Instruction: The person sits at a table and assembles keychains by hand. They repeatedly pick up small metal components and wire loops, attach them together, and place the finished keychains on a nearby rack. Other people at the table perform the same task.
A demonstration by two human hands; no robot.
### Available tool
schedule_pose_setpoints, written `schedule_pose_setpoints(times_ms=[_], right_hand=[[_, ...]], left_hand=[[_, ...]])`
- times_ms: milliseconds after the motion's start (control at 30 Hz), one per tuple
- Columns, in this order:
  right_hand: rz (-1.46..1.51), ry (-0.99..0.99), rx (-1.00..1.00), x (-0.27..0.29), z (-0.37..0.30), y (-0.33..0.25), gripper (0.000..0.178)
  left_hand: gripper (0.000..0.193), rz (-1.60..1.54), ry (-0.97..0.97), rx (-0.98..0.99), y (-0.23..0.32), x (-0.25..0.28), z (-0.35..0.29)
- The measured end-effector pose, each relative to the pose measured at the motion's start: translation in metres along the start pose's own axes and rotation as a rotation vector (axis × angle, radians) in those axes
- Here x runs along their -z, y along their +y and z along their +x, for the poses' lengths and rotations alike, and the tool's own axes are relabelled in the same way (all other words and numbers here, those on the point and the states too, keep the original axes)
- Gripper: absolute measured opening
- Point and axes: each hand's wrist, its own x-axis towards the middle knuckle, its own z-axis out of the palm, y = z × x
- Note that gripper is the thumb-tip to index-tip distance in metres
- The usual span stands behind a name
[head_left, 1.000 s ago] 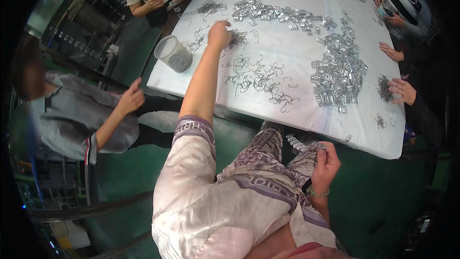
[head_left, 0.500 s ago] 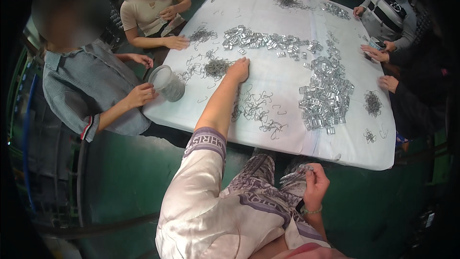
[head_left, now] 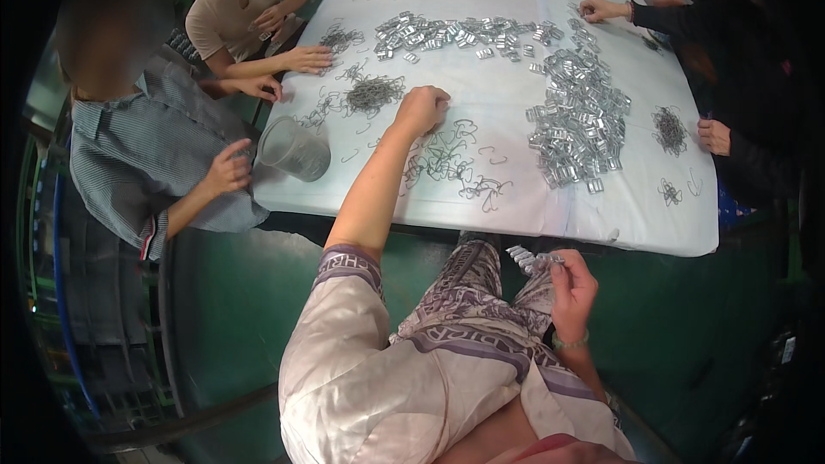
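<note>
My left hand (head_left: 424,110) reaches out over the table with its fingers curled down and pressed together. It rests near the far end of a loose spread of bent wire hooks (head_left: 447,157), to the right of a denser pile of wire pieces (head_left: 375,94). Whatever is between those fingertips is hidden. Held low in front of the table edge, my right hand (head_left: 573,288) pinches a short row of shiny metal clips (head_left: 534,259), which sticks out to the left of the fingers. How the clips are joined is too small to tell.
A white-covered table (head_left: 507,206) carries a big heap of silvery metal clips (head_left: 577,120) and a band of clips (head_left: 455,34) farther back. A translucent bucket (head_left: 295,149) stands at the left edge. Small wire piles (head_left: 669,131) lie right. Co-workers' hands rest along both sides.
My left hand has shifted slightly and stays by the wire hooks. The co-worker at left has let go of the bucket. Another person's hand now reaches over the far right clips.
</note>
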Motion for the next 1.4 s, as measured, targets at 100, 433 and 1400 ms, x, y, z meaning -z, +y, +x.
schedule_pose_setpoints(times_ms=[100,433,1400], right_hand=[[0.021,0.017,-0.01,-0.001,-0.001,0.003,0.011],[0.046,0.068,-0.036,0.006,-0.006,0.004,0.01],[0.019,0.141,-0.019,0.012,-0.007,0.02,0.01]], left_hand=[[0.016,0.219,-0.06,-0.143,0.007,-0.012,0.003],[0.008,0.636,-0.086,-0.349,0.007,-0.05,0.012],[0.01,0.749,-0.096,-0.382,0.045,-0.055,-0.003]])
